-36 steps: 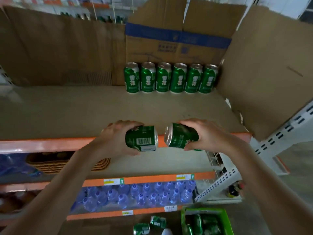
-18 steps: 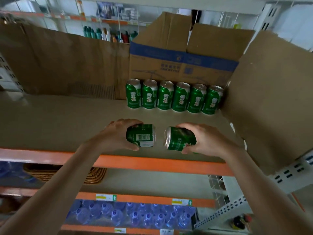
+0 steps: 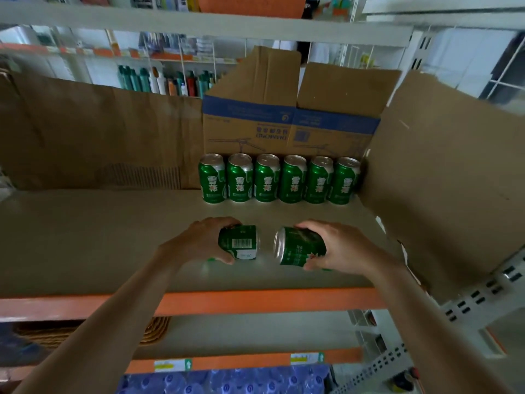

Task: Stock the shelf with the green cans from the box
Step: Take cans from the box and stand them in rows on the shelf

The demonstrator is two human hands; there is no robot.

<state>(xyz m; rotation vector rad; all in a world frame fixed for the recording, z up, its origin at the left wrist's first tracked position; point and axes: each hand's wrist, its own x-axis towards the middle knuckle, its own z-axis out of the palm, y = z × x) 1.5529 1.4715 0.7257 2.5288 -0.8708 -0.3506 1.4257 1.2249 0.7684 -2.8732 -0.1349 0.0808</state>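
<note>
My left hand (image 3: 196, 243) grips a green can (image 3: 240, 242) lying sideways, its barcode facing me. A second green can (image 3: 298, 247) is held sideways in my right hand (image 3: 343, 247), with its silver top pointing left. Both cans hover just above the grey shelf board (image 3: 99, 237), a small gap between them. Behind them, a row of several upright green cans (image 3: 279, 179) stands at the back of the shelf against a cardboard box. The box that the cans came from is out of view.
A blue-banded cardboard box (image 3: 289, 129) and brown cardboard sheets (image 3: 443, 172) line the shelf's back and right side. The shelf's orange front rail (image 3: 255, 301) runs below my wrists. Water bottles (image 3: 227, 382) fill a lower shelf, and a woven basket (image 3: 153, 331) sits at left.
Both hands have carried their cans up from the shelf's front edge and further in over the shelf board. The view has tilted upward, so the green box on the floor has dropped out of sight.
</note>
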